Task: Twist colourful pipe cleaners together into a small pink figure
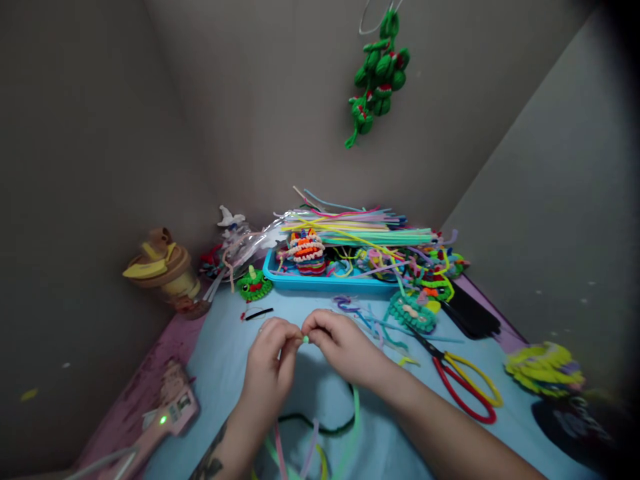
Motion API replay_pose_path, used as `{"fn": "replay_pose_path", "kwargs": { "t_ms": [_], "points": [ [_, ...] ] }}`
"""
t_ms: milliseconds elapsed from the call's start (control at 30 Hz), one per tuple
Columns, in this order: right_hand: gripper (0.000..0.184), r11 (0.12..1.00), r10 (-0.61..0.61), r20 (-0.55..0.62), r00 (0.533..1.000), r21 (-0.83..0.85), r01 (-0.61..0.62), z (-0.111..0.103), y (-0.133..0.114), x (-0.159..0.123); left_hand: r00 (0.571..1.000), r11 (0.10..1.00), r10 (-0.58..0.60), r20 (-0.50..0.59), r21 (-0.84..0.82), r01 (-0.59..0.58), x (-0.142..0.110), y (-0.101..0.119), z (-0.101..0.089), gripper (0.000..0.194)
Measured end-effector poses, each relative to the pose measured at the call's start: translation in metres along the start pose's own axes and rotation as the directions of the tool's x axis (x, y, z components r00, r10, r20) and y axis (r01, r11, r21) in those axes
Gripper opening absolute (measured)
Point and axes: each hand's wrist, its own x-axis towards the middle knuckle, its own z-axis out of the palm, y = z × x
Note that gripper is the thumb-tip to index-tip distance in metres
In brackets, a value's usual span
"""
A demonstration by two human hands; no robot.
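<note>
My left hand [273, 353] and my right hand [343, 340] meet fingertip to fingertip over the middle of the blue cloth. Both are closed in a pinch on a small light-green pipe cleaner piece [305, 339]; most of it is hidden by the fingers. Below the hands, loose pipe cleaners in mint green [354, 427], dark green [330, 431], pink [281, 453] and lilac [311, 447] trail toward me. To the right of my right hand lie scissors [465, 387] with one red and one yellow handle loop, their tips near a teal pipe-cleaner figure [413, 313].
A blue tray [330, 285] stands at the back, heaped with pipe cleaners [360, 227]. A green frog-like figure [254, 285] sits left of it, beyond a short black stem [259, 314]. A pink glue gun [170, 420] lies front left. A black object [470, 310] lies right.
</note>
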Motion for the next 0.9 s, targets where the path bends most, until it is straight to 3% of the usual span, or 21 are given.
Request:
{"fn": "replay_pose_path", "kwargs": {
  "t_ms": [233,533,667,900],
  "points": [
    [0.010,1.000,0.007,0.013,1.000,0.001,-0.007,-0.003,-0.011,-0.004,0.991,0.992,-0.128,-0.048,-0.005,0.128,0.005,0.002,-0.004,0.018],
    [0.008,0.995,0.065,0.061,0.996,0.071,-0.069,-0.007,-0.006,-0.001,0.965,0.952,-0.247,0.082,-0.164,0.258,0.005,0.004,-0.002,0.019],
    [0.007,0.994,0.035,0.084,0.996,0.102,-0.043,-0.011,-0.005,-0.001,0.947,0.939,-0.320,0.037,-0.119,0.322,0.005,0.004,-0.002,0.016],
    [0.009,0.993,0.067,-0.096,0.993,-0.086,-0.075,-0.005,-0.006,-0.004,0.957,0.955,-0.285,0.056,-0.066,0.289,0.005,0.005,0.000,0.018]
  ]
}}
